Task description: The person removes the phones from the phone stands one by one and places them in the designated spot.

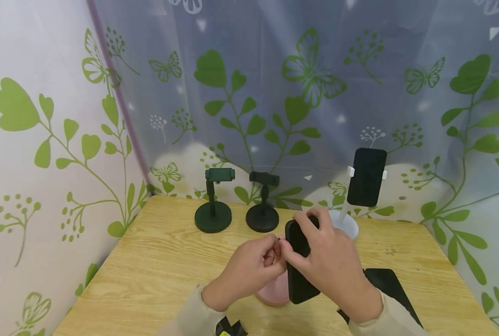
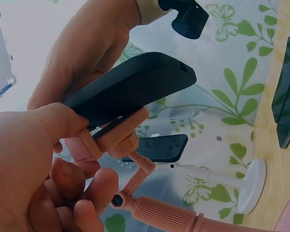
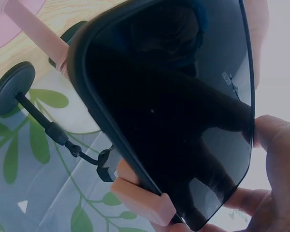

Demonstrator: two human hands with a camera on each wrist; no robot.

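Observation:
A black phone (image 1: pixel 301 280) is tilted upright over the pink phone stand (image 1: pixel 272 293), whose round base rests on the table. My right hand (image 1: pixel 333 256) grips the phone by its edges, and its glossy screen (image 3: pixel 159 106) fills most of the right wrist view. My left hand (image 1: pixel 251 266) pinches the end of the stand's pink clamp (image 2: pixel 82 147) between thumb and forefinger, the other fingers curled below. In the left wrist view the phone's back lies close over the clamp. The pink clamp lip (image 3: pixel 145 200) overlaps the phone's lower edge in the right wrist view.
Behind my hands stand a dark green phone stand (image 1: pixel 213 217), a black one (image 1: pixel 262 218) and a white one (image 1: pixel 348 227) that carries another black phone (image 1: pixel 367 177). A flat black item (image 1: pixel 388 282) lies right of my right forearm. Patterned curtains enclose the wooden table.

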